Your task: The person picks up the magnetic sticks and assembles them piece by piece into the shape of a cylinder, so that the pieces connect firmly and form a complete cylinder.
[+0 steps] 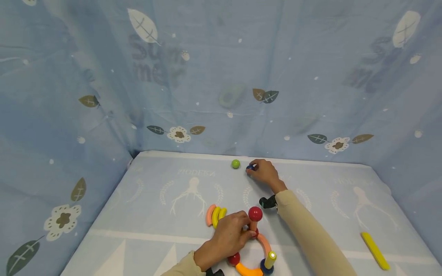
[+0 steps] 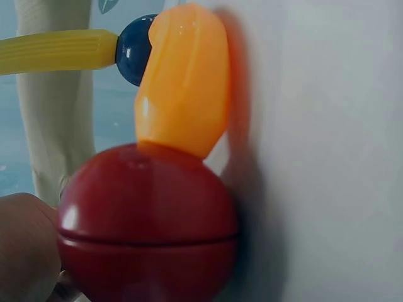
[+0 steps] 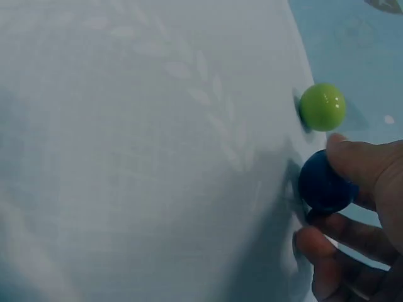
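Note:
A ring of curved sticks and balls lies on the table near me. Its orange curved stick joins a red ball to a dark blue ball, from which a short yellow stick rises. My left hand pinches another red ball at the ring's far side, under an upright stick topped by a red ball. Near the table's back edge, my right hand pinches a loose blue ball between thumb and fingers. Beside that, apart from the hand, sits a green ball.
Two yellow curved sticks and a pink one lie just beyond my left hand. A straight yellow stick is far to the right. Blue patterned cloth hangs behind the table and along both sides.

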Motion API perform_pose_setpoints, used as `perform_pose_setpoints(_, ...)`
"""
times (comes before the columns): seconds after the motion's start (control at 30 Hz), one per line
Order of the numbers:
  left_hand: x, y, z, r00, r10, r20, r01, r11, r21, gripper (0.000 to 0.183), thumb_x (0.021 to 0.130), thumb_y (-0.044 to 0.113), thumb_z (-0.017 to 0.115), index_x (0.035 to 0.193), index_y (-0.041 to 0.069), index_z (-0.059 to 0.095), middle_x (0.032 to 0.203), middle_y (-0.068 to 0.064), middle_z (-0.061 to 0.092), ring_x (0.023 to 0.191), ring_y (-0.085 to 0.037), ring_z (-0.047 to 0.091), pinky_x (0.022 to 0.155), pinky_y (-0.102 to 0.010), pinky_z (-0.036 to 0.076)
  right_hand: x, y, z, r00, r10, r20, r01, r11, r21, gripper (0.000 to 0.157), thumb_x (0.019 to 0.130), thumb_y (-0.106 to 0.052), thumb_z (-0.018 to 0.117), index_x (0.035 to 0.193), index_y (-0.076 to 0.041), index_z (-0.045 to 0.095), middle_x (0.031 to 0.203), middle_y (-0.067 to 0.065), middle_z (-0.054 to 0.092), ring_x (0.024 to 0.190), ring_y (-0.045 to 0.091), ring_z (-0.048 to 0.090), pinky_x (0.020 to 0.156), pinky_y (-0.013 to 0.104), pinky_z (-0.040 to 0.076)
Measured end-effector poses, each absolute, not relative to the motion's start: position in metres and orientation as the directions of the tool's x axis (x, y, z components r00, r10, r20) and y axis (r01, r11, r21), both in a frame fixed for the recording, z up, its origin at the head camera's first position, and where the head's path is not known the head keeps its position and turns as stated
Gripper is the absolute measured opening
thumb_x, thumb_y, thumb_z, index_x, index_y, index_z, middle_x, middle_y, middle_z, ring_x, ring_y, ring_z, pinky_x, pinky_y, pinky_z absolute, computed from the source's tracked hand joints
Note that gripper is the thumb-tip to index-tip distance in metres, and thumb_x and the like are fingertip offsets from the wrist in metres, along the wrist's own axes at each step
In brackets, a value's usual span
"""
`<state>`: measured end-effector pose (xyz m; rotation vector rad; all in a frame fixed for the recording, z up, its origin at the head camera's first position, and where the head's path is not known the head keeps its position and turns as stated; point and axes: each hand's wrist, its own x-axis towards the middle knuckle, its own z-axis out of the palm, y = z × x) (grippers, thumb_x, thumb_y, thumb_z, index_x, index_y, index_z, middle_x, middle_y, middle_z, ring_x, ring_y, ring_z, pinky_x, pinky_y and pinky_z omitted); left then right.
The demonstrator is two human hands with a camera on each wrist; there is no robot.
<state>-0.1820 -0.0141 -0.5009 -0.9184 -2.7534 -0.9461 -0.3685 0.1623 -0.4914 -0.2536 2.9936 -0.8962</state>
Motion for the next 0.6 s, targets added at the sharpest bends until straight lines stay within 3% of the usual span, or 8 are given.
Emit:
perform_pose_setpoints(0.13,-0.181,-0.013,-0.500,-0.820,0.511,0.258,0.562,0.631,0.534,0.011,0.086,0.031,0.077,0.085,0.020,0.074,0.081,0.016,0.058,0.068,0.004,0.049,0.061,-0.013,0.040,-0.351,0.172,-0.492,-0.968,-0.234,0.087,-0.241,0.777,-0.582,0.040,0.083,-0.024,0.081,0.116,-0.004,0.069,0.098,0.008,0.067,0.083,0.021,0.061,0.075,0.040,0.050)
perform_pose_setpoints(0.27,-0.181,-0.013,-0.499,-0.822,0.507,0.260,0.560,0.633,0.535,0.012,0.086,0.031,0.077,0.085,0.020,0.073,0.082,0.016,0.057,0.067,0.003,0.048,0.060,-0.014,0.040,-0.320,0.188,-0.488,-0.944,-0.301,0.137,-0.314,0.684,-0.659,0.042,0.082,-0.015,0.081,0.119,0.000,0.067,0.104,0.010,0.062,0.084,0.021,0.061,0.069,0.035,0.052)
perform_pose_setpoints(0.6,-0.179,-0.012,-0.499,-0.831,0.485,0.272,0.550,0.645,0.530,0.017,0.085,0.033,0.078,0.089,0.017,0.075,0.083,0.014,0.059,0.067,0.002,0.049,0.061,-0.014,0.041,-0.209,0.225,-0.457,-0.942,-0.287,0.174,-0.303,0.509,-0.806,0.040,0.078,-0.018,0.085,0.115,-0.014,0.069,0.108,0.001,0.064,0.085,0.016,0.065,0.072,0.027,0.055)
